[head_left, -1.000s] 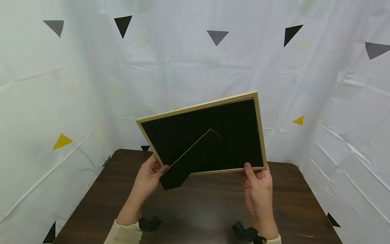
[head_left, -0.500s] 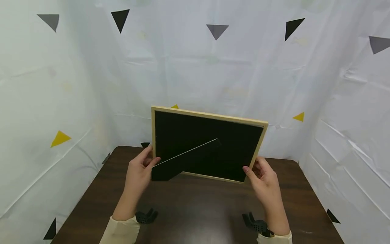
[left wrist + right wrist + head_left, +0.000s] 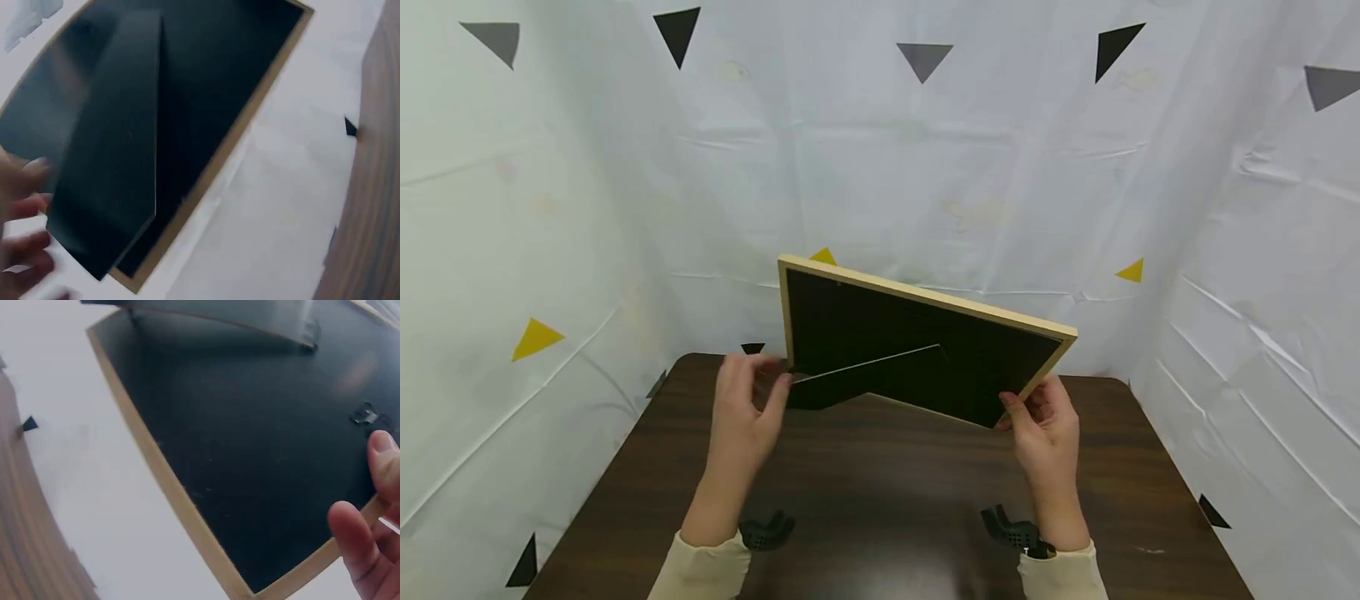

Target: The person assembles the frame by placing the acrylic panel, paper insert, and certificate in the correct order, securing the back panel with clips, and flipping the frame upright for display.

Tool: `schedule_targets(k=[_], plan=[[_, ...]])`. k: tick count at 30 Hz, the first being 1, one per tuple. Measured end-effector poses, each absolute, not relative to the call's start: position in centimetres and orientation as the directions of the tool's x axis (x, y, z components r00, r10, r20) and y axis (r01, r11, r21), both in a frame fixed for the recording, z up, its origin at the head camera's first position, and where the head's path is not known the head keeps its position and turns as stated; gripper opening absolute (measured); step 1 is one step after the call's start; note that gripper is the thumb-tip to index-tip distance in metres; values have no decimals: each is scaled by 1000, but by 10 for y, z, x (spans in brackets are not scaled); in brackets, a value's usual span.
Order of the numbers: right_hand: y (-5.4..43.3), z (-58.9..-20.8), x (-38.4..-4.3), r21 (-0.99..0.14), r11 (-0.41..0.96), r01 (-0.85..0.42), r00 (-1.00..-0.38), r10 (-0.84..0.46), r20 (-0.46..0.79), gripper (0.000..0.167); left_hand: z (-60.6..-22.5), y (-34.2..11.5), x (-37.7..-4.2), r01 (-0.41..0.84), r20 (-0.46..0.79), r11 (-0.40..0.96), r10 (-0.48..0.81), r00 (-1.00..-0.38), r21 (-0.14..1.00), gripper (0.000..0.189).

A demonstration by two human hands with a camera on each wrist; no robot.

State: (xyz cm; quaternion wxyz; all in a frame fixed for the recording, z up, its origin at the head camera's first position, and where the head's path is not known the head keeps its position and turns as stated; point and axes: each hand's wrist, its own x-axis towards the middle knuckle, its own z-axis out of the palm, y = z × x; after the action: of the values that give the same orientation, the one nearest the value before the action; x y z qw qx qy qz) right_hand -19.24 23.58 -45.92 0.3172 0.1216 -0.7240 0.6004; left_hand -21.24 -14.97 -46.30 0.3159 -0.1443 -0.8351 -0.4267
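A picture frame [image 3: 887, 312] with a pale wooden border and black back is held up over the table, back side towards me, its right side lower. Its black easel leg [image 3: 850, 379] stands out from the back, the end pointing left, as the left wrist view also shows. My right hand [image 3: 1048, 429] grips the lower right corner, thumb on the back. At the left edge my left hand [image 3: 745, 408] is blurred, with thumb and fingers apart close to the leg's end. In the right wrist view a small metal hanger [image 3: 369, 415] sits near my right thumb [image 3: 382, 442].
A dark brown wooden table [image 3: 887, 500] lies below. White sheeting [image 3: 880, 167] with black, grey and yellow triangles surrounds it at the back and sides. Black wrist devices [image 3: 767, 531] are worn at both sleeves.
The frame has turned from its right side higher to its right side lower. My left hand has loosened from the left edge, while my right hand has kept its hold at the lower right.
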Motion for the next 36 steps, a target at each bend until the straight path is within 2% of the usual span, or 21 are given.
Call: schedule_targets(k=[2,5,10,16,22,28,36], plan=[[234,-462,-193,-800,240,-550,-764,242,598,29,-464,-143,-210,526,652,670,82,-754,523,37],[233,-469,-196,-801,269,-534,-750,287,596,27,-467,-135,-209,516,594,730,188,-782,448,34],[233,-483,-204,-803,336,-493,-741,323,589,28,-469,-126,-206,443,509,739,157,-846,507,11],[234,-500,-214,-855,331,-399,-799,331,501,28,-475,-121,-205,346,335,733,170,-927,585,10],[236,-521,-228,-878,402,-261,-891,251,379,26,-484,-117,-208,196,131,812,148,-980,549,15],[235,-532,-233,-847,494,-196,-929,184,322,21,-491,-115,-209,66,-57,853,111,-992,518,22],[241,-540,-230,-748,661,-66,-964,151,219,28,-500,-113,-206,72,-156,872,167,-973,484,33]])
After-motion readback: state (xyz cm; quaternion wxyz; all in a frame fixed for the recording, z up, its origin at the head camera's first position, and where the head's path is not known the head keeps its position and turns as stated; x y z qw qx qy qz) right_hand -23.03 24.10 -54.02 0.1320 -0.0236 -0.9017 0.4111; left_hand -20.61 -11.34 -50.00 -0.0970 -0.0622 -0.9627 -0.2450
